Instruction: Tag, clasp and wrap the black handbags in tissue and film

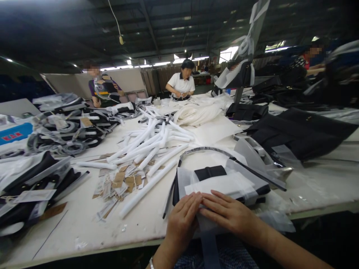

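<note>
In front of me on the table lies a black handbag (210, 172) with a film-wrapped handle (207, 149) arched behind it. A white wrapping sheet (221, 184) lies across the bag, with translucent film around it. My left hand (182, 218) rests on the sheet's near left edge, fingers stretched and close together, thumb hidden. My right hand (231, 213) lies against the same near edge, its fingers extended flat and slightly apart, fingertips meeting those of the left. A translucent strip (209, 248) hangs below my hands over the table edge.
White foam tubes (151, 142) are heaped mid-table beside a pile of paper tags (120, 183). Wrapped black bags (42, 183) are stacked left; a large black bag (303, 130) lies right. A metal post (244, 71) stands behind. Co-workers (182, 82) work across the table.
</note>
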Demonstrator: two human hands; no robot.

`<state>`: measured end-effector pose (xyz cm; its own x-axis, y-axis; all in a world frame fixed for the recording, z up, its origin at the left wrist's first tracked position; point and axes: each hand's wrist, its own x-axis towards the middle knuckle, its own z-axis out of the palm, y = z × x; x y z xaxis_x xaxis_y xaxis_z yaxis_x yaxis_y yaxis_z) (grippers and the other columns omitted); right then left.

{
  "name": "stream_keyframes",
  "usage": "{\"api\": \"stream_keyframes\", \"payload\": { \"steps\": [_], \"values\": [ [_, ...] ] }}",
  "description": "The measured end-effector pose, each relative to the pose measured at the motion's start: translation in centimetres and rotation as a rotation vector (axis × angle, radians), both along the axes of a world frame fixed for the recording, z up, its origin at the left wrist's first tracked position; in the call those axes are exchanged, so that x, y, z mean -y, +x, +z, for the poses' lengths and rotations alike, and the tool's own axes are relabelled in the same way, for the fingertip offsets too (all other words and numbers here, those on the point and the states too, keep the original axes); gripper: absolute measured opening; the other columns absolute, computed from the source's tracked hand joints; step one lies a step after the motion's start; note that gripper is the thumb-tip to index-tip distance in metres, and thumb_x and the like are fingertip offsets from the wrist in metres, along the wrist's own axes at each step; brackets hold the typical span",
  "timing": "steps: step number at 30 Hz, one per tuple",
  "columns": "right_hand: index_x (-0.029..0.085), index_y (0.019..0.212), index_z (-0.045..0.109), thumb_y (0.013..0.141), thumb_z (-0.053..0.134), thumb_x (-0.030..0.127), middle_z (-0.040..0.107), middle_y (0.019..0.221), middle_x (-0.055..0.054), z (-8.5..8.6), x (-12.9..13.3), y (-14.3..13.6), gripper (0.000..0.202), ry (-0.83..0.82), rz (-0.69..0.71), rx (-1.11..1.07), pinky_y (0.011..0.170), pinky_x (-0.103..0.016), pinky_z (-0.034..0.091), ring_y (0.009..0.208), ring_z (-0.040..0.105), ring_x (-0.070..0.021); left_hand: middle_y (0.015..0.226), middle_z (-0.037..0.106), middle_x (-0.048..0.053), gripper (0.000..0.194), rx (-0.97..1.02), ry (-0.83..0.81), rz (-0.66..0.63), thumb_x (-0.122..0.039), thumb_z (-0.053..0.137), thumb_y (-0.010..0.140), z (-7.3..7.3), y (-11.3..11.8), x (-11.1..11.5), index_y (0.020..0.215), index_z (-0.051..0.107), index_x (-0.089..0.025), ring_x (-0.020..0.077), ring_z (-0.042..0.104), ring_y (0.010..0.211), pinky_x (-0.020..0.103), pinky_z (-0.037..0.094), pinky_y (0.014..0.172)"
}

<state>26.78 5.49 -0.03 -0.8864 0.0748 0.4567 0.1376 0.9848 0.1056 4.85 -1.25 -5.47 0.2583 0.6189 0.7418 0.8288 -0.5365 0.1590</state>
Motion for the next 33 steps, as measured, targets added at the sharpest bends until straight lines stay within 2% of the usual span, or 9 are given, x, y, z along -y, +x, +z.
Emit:
{"api": "stream_keyframes", "payload": {
  "steps": [5, 13, 19, 22, 24, 26, 28, 31, 33],
  "values": [
    [0.010, 0.129, 0.063, 0.102, 0.042, 0.011, 0.068, 0.130, -0.012, -1.0, 0.7, 0.0, 0.034, -0.020, 0.018, -0.145, 0.112, -0.043, 0.046, 0.133, 0.053, -0.0213, 0.133, 0.066, 0.008, 0.053, -0.002, -0.002, -0.001, 0.001, 0.035, 0.092, -0.2, -0.1, 0.0, 0.140, 0.051, -0.013, 0.0155, 0.057, 0.129, 0.033, 0.052, 0.106],
    [0.012, 0.122, 0.068, 0.102, 0.046, 0.012, 0.069, 0.128, -0.008, -1.3, 2.7, 0.2, 0.030, 0.010, 0.015, -0.146, 0.117, -0.041, 0.038, 0.131, 0.056, -0.0193, 0.137, 0.063, 0.010, 0.050, -0.019, -0.003, -0.024, 0.001, 0.035, 0.094, 0.2, -0.2, 0.1, 0.140, 0.052, -0.011, 0.0180, 0.049, 0.137, 0.035, 0.050, 0.108],
    [0.010, 0.122, 0.068, 0.100, 0.050, 0.010, 0.072, 0.124, -0.009, -1.4, 2.7, 0.4, 0.028, -0.008, 0.047, -0.128, 0.120, -0.041, 0.033, 0.128, 0.058, -0.0190, 0.141, 0.060, 0.009, 0.055, 0.018, -0.032, -0.031, 0.004, 0.038, 0.091, -0.1, -0.1, 0.2, 0.141, 0.051, -0.014, 0.0169, 0.052, 0.133, 0.034, 0.050, 0.107],
    [0.010, 0.111, 0.070, 0.100, 0.057, 0.022, 0.078, 0.106, -0.008, -0.4, 2.6, 0.6, 0.021, -0.097, 0.079, -0.135, 0.122, -0.041, 0.030, 0.110, 0.070, -0.0170, 0.139, 0.061, 0.008, 0.060, 0.059, -0.070, -0.021, 0.004, 0.041, 0.085, -0.2, -0.1, 0.2, 0.141, 0.051, -0.015, 0.0173, 0.055, 0.130, 0.034, 0.051, 0.106],
    [0.010, 0.107, 0.069, 0.100, 0.056, 0.037, 0.078, 0.097, -0.007, 0.5, 2.7, 0.8, 0.031, -0.171, 0.092, -0.142, 0.122, -0.040, 0.029, 0.100, 0.072, -0.0161, 0.138, 0.062, 0.007, 0.062, 0.071, -0.089, -0.022, 0.003, 0.041, 0.084, -0.2, -0.1, 0.2, 0.142, 0.051, -0.016, 0.0172, 0.056, 0.128, 0.034, 0.051, 0.105],
    [0.010, 0.108, 0.067, 0.102, 0.053, 0.040, 0.077, 0.096, -0.008, 1.3, 2.6, 0.8, 0.033, -0.211, 0.048, -0.185, 0.120, -0.036, 0.032, 0.099, 0.071, -0.0151, 0.136, 0.063, 0.007, 0.061, 0.077, -0.094, -0.027, 0.003, 0.040, 0.085, -0.2, -0.1, 0.2, 0.143, 0.050, -0.016, 0.0170, 0.057, 0.128, 0.034, 0.051, 0.106],
    [0.012, 0.110, 0.065, 0.101, 0.056, 0.031, 0.076, 0.096, -0.007, 1.7, 2.3, 0.3, 0.022, -0.212, -0.057, -0.251, 0.114, -0.033, 0.038, 0.097, 0.069, -0.0146, 0.137, 0.063, 0.009, 0.057, 0.084, -0.093, -0.028, 0.000, 0.041, 0.089, -0.3, 0.0, 0.2, 0.143, 0.049, -0.016, 0.0172, 0.057, 0.128, 0.033, 0.051, 0.105],
    [0.015, 0.109, 0.063, 0.098, 0.061, 0.030, 0.074, 0.098, -0.007, 1.8, 1.7, -1.3, 0.019, -0.180, -0.217, -0.277, 0.104, -0.039, 0.046, 0.094, 0.068, -0.0194, 0.141, 0.058, 0.013, 0.055, 0.091, -0.073, -0.004, -0.001, 0.043, 0.091, -0.6, 0.1, 0.1, 0.143, 0.049, -0.017, 0.0182, 0.055, 0.131, 0.032, 0.052, 0.103],
    [0.016, 0.109, 0.063, 0.099, 0.057, 0.032, 0.073, 0.100, -0.009, 1.6, 1.3, -2.3, 0.020, -0.173, -0.276, -0.253, 0.096, -0.043, 0.051, 0.093, 0.067, -0.0233, 0.144, 0.055, 0.015, 0.058, 0.094, -0.065, 0.009, 0.001, 0.045, 0.088, -0.7, 0.1, 0.2, 0.142, 0.049, -0.018, 0.0193, 0.052, 0.133, 0.032, 0.053, 0.102]
  ]
}}
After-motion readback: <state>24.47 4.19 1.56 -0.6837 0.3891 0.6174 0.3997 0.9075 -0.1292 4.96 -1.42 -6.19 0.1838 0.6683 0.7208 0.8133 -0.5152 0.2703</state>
